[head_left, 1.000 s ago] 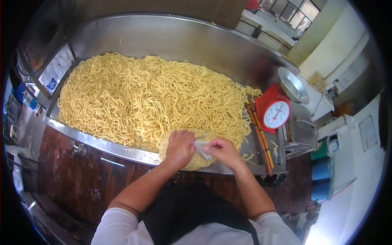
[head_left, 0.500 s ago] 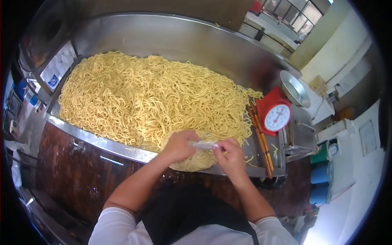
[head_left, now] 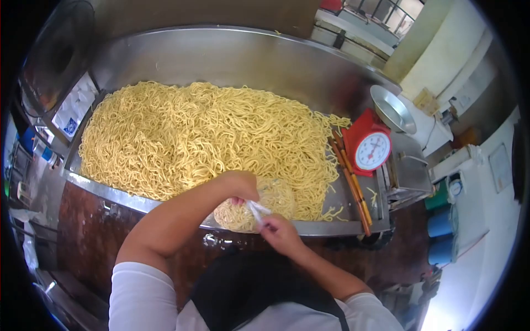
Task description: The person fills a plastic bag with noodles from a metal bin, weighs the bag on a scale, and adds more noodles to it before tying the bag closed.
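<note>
While the clear plastic bag of yellow noodles [head_left: 273,198] sits filled on the front rim of the long steel trough [head_left: 309,227], its neck is gathered into a twisted white tail. No knot shows, so closing looks unfinished. Your left hand [head_left: 241,187], arm bent across, pinches the bag top. Your right hand [head_left: 281,234] is clamped on the tail, low near your chest. The loose noodle heap [head_left: 193,132] lies behind.

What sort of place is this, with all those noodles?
Probably a small noodle workshop or commercial kitchen. A huge noodle heap covers a steel table, a red scale stands beside it, and the left hand and right hand grip a clear bag of noodles.
</note>
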Demonstrator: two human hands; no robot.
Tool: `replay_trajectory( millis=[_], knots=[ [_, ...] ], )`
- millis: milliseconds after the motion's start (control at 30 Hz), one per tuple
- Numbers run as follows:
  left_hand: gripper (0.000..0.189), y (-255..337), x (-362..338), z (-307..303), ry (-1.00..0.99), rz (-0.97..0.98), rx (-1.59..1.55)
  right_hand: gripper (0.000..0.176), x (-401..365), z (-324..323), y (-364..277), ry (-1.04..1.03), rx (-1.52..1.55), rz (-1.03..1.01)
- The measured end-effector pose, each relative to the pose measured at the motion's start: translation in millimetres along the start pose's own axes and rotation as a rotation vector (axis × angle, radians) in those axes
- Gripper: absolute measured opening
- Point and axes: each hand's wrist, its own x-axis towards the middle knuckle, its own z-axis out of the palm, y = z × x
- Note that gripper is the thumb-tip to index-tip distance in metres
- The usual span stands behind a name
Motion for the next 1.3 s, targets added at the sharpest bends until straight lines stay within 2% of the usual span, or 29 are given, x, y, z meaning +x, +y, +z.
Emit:
replay_trajectory(
  millis=[33, 100, 167, 200, 233, 267, 400, 467, 500, 567, 633, 700, 767, 833, 900, 933, 1000, 1033, 1067, 1100, 1133, 1167, 1200, 1233, 1267, 1300],
  knots=[
    [0.028, -3.8, 3.8, 3.6, -0.008, -0.001, -0.048, 0.014, 2.5, -2.1, 9.4, 0.008, 0.002, 0.002],
    [0.026, -6.5, 3.2, 8.9, -0.016, -0.002, -0.095, 0.017, 15.3, -7.0, 27.1, 0.046, 0.567, 0.444],
    [0.029, -7.3, -3.0, 13.8, 0.140, 0.104, 0.020, 0.019, 32.9, -9.2, 29.7, 0.058, 0.569, 0.402],
    [0.029, -8.9, -4.1, 20.0, 0.139, 0.101, 0.027, 0.019, 43.4, -11.5, 27.5, 0.023, 0.415, 0.372],
    [0.029, -9.6, -6.2, 27.8, 0.333, 0.139, 0.101, 0.019, 52.3, -12.7, 26.1, -0.011, 0.261, 0.339],
    [0.028, -10.8, -7.7, 33.9, 0.526, 0.178, 0.176, 0.016, 59.5, -10.8, 27.7, 0.053, 0.027, 0.156],
    [0.030, -18.5, -11.9, 40.6, 0.674, 0.160, 0.142, 0.014, 64.2, -7.9, 12.9, 0.089, -0.110, 0.101],
    [0.025, -33.1, -8.4, 24.8, 0.135, 0.006, -0.594, 0.012, 47.5, -7.2, -14.1, 0.106, -0.278, -0.132],
    [0.025, -36.8, -7.1, 21.3, 0.138, 0.000, -0.603, 0.012, 41.1, -2.3, -22.2, 0.095, -0.276, -0.135],
    [0.027, -39.1, -5.0, 18.9, -0.139, -0.031, -0.805, 0.010, 28.8, 14.4, -33.3, 0.035, -0.301, -0.335],
    [0.031, -35.4, 2.4, 25.4, -0.116, -0.047, -0.804, 0.009, 23.1, 30.6, -29.9, 0.016, -0.284, -0.302],
    [0.037, -31.3, 3.2, 28.3, -0.144, -0.079, -0.984, 0.009, 21.9, 32.2, -26.3, 0.006, -0.262, -0.263],
    [0.040, -30.6, -0.3, 25.9, -0.155, -0.096, -0.965, 0.011, 22.1, 23.8, -26.8, -0.060, -0.203, -0.164],
    [0.043, -23.1, -4.1, 19.5, -0.168, -0.102, -0.940, 0.011, 18.5, 16.8, -21.4, -0.056, -0.188, -0.150],
    [0.042, -12.5, -8.9, 9.8, -0.223, -0.107, -0.522, 0.010, 18.0, 6.5, -18.1, -0.065, -0.184, -0.144],
    [0.042, -12.9, -3.5, 7.8, -0.222, -0.100, -0.523, 0.011, 18.5, 1.3, -17.5, -0.103, -0.126, -0.111],
    [0.037, -16.1, 8.2, 6.5, -0.157, -0.017, -0.208, 0.012, 20.7, -7.6, -9.7, -0.142, -0.069, -0.075],
    [0.037, -11.4, 3.7, 6.6, -0.157, -0.015, -0.208, 0.013, 25.9, -10.3, 4.1, -0.062, 0.066, 0.078],
    [0.031, -3.0, -6.1, 7.3, 0.076, 0.056, 0.017, 0.014, 33.1, -11.8, 16.7, 0.019, 0.202, 0.228],
    [0.027, 2.6, -12.1, 10.2, 0.308, 0.129, 0.244, 0.014, 43.4, -12.5, 27.7, 0.024, 0.203, 0.226],
    [0.027, 5.2, -13.7, 17.7, 0.305, 0.134, 0.252, 0.014, 54.6, -13.8, 37.6, 0.037, 0.224, 0.273],
    [0.024, 8.3, -15.2, 28.1, 0.464, 0.151, 0.295, 0.015, 63.6, -17.3, 38.4, 0.052, 0.247, 0.322],
    [0.023, 10.6, -16.0, 37.1, 0.625, 0.168, 0.335, 0.015, 70.0, -18.5, 37.2, 0.063, 0.249, 0.325],
    [0.023, 7.3, -17.4, 44.1, 0.621, 0.174, 0.343, 0.014, 77.7, -17.6, 29.3, 0.112, 0.127, 0.254],
    [0.024, -1.3, -19.7, 50.5, 0.731, 0.278, 0.373, 0.014, 84.3, -16.2, 24.8, 0.157, 0.006, 0.184],
    [0.025, -8.3, -21.3, 56.0, 0.837, 0.380, 0.401, 0.014, 89.7, -14.2, 24.3, 0.159, 0.015, 0.189]
  ],
)
